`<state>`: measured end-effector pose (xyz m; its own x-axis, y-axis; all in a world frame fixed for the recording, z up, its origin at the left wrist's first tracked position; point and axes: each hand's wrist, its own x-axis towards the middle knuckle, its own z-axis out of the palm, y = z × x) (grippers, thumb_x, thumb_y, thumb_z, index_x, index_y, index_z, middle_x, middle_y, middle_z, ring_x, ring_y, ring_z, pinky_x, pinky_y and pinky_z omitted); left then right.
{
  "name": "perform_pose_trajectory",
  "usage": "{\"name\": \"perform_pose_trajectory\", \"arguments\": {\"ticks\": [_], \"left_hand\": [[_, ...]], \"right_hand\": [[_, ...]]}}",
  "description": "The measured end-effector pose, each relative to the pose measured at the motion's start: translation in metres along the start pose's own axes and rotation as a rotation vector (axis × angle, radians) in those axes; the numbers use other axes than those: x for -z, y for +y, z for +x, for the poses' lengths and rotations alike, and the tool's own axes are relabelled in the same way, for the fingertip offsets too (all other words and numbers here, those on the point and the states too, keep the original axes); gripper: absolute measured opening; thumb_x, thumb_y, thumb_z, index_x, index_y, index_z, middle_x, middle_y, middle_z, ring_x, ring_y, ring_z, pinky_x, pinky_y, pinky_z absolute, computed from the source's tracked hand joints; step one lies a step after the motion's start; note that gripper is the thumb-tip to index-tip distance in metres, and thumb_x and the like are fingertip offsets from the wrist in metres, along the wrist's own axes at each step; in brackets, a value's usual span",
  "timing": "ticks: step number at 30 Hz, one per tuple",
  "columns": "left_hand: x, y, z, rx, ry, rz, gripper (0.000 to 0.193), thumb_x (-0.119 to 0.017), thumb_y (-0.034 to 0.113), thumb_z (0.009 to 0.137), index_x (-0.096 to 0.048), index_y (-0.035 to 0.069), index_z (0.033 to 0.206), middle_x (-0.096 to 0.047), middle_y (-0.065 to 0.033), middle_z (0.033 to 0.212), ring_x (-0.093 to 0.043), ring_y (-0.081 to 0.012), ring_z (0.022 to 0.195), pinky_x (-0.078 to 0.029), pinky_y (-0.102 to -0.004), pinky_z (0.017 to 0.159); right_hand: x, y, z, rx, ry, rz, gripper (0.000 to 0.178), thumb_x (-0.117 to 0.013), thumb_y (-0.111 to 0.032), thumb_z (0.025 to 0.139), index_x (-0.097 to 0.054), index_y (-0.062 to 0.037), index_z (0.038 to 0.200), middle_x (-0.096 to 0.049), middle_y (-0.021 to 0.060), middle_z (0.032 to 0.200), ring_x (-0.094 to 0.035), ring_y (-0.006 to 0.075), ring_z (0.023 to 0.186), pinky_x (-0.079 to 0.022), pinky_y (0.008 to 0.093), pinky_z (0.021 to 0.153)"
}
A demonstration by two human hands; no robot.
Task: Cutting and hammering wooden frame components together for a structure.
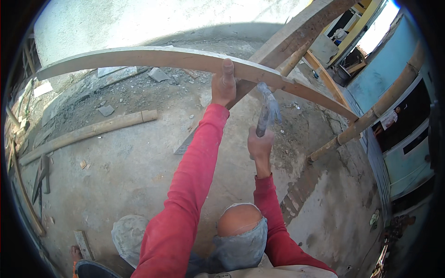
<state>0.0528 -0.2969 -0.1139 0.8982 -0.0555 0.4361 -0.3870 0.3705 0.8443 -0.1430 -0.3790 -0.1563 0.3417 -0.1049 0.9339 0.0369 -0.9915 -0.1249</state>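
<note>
A long, narrow wooden plank (153, 56) spans the view in front of me, bowed by the lens. My left hand (224, 85) is wrapped around its middle from below, thumb up against the near face. In my right hand (260, 144) is a claw hammer (265, 111), gripped by its dark handle. The hammer's head is raised close to the plank's near face, just right of my left hand; whether it touches I cannot tell. Where the two cross, a thicker wooden beam (296, 39) slants behind the plank, its lower end near the concrete floor.
A bamboo pole (92, 133) lies on the floor at left, near a dark hand tool (42, 178). Rubble and a broken slab (158, 74) line the white wall. An upright bamboo post (375, 113) stands at right, and a person (388, 121) is in the doorway beyond. A dark bucket (95, 269) sits lower left.
</note>
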Motion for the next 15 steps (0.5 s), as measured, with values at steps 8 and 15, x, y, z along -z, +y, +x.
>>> {"name": "perform_pose_trajectory", "arguments": {"ticks": [8, 15], "left_hand": [[-0.006, 0.01, -0.004, -0.139, 0.118, -0.055, 0.092, -0.025, 0.082, 0.088, -0.059, -0.003, 0.092, -0.06, -0.0135, 0.087, -0.056, -0.0268, 0.084, -0.044, -0.0416, 0.078], [0.018, -0.011, 0.005, -0.172, 0.074, -0.047, 0.095, -0.026, 0.083, 0.086, -0.061, -0.004, 0.103, -0.062, -0.0144, 0.093, -0.059, -0.024, 0.089, -0.046, -0.0364, 0.078]], "right_hand": [[0.002, -0.024, 0.022, -0.108, 0.311, 1.273, 0.016, -0.055, -0.013, 0.093, -0.05, 0.001, 0.088, -0.047, 0.0021, 0.053, -0.041, 0.0101, 0.05, -0.036, 0.0277, 0.048], [0.006, -0.033, 0.006, -0.488, -0.082, 0.717, 0.023, -0.048, -0.019, 0.096, -0.043, -0.006, 0.078, -0.042, -0.0004, 0.052, -0.034, 0.0088, 0.043, -0.033, 0.0301, 0.045]]}}
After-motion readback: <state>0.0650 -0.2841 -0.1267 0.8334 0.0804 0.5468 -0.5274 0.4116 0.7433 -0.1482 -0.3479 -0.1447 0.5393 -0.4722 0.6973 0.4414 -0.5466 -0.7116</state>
